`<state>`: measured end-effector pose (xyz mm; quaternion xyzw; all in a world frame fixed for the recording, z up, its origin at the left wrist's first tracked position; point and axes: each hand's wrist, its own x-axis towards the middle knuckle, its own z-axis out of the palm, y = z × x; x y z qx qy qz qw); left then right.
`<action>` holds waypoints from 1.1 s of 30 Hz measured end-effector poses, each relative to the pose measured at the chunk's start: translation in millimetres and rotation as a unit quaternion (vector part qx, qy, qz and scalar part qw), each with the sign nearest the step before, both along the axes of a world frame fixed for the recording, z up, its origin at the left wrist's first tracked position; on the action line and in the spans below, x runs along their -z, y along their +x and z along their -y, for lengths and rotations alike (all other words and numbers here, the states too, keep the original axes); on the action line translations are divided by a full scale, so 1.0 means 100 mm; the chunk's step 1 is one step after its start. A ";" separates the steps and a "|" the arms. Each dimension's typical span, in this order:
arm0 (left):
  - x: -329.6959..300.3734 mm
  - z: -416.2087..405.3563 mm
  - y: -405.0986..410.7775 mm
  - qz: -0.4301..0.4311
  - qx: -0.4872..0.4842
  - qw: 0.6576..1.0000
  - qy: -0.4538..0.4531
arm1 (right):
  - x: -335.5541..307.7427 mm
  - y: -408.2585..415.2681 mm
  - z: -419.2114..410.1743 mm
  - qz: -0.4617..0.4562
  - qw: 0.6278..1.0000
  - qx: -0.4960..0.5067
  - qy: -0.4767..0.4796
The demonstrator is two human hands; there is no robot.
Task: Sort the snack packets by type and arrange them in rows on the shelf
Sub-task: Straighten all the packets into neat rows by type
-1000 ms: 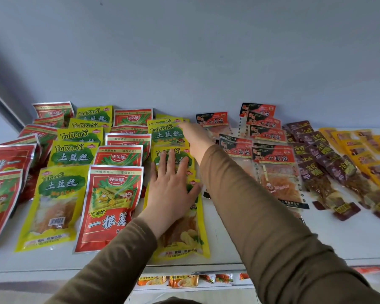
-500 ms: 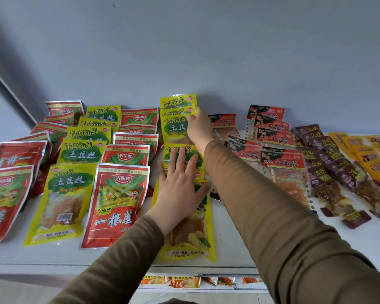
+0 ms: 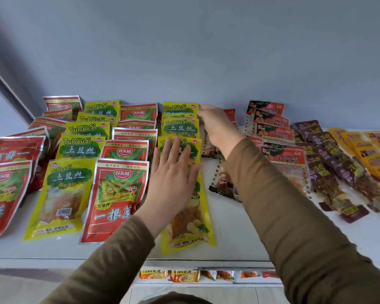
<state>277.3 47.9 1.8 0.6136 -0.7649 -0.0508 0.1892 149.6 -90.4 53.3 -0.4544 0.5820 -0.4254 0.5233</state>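
Many snack packets [image 3: 123, 194] on white shelf [image 3: 239, 229], grey wall [image 3: 206, 51], left hand [image 3: 173, 178] flat, right hand [image 3: 217, 126] pinching.

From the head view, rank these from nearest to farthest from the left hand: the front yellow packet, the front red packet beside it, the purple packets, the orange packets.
1. Front yellow packet, under the left hand.
2. Front red packet, just left.
3. Purple packets, right.
4. Orange packets, far right.

- White shelf [image 3: 239, 227], flat, against a pale wall.
- Overlapping rows lying flat on it: red packets [image 3: 116, 200], yellow-green packets [image 3: 62, 194], black-and-red packets [image 3: 281, 159], dark purple packets [image 3: 329, 172], orange-yellow packets [image 3: 369, 150] at far right.
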 end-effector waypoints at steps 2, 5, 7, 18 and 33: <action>-0.05 -0.16 0.12 0.006 0.021 1.000 -0.022 | -0.08 -0.14 -0.25 0.049 0.999 0.003 -0.016; -0.05 -0.43 0.24 0.050 0.051 0.997 0.006 | -0.12 -0.25 -0.72 0.097 0.995 0.002 -0.037; 0.02 -0.56 0.20 0.077 0.065 0.994 0.034 | -0.04 -0.21 -1.03 0.121 0.992 0.018 -0.041; 0.29 -0.43 0.04 0.108 0.077 0.988 0.082 | 0.54 0.17 -1.13 -0.355 0.912 -0.104 -0.175; 0.12 -0.36 0.02 0.011 0.043 0.988 0.150 | 0.45 0.22 -1.08 -0.338 0.925 -0.150 -0.084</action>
